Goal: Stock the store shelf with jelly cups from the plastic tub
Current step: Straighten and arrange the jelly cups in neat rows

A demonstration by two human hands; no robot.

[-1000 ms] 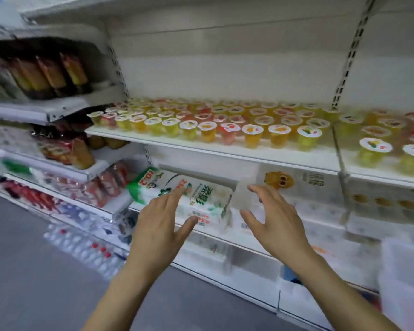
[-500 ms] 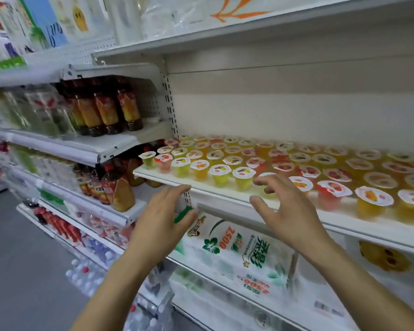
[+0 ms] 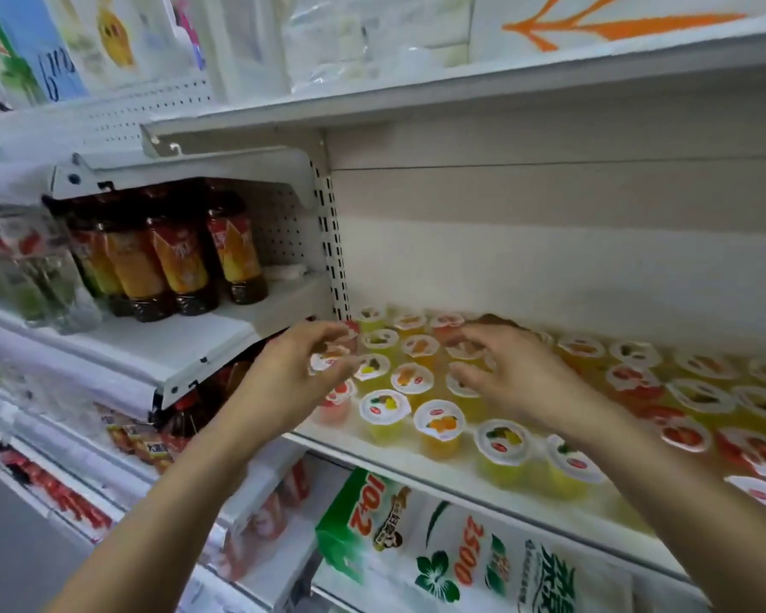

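- Two hands reach over a white shelf [image 3: 372, 453] full of jelly cups [image 3: 438, 429].
- Many cups stand upright in rows on that shelf, close beside each other, with round white lids that have little fruit pictures on them.
- Some cups are yellow, some orange, some red (the ones far to the right look blurry).
- The left hand [image 3: 284, 382] is at the left end of the shelf, with its fingers bent and spread a little apart.
- One small cup [image 3: 326, 360] sits right at the left fingertips; I cannot tell if the fingers pinch it or only touch it.
- The right hand [image 3: 522, 378] hangs over the middle rows, palm down, fingers spread and a bit curled, holding nothing that I can see.
- Its fingertips are just above the cup lids; whether they touch is too blurry to say.
- The plastic tub does not show in this view.
- Dark bottles [image 3: 178, 263] with orange and red labels stand on the next shelf to the left, a bit higher up.
- A big white and green bag [image 3: 452, 555] with red numbers lies on the shelf under the cups.
- Red packets [image 3: 58, 493] sit low down on the left.
- White packages [image 3: 341, 42] rest on the top shelf.
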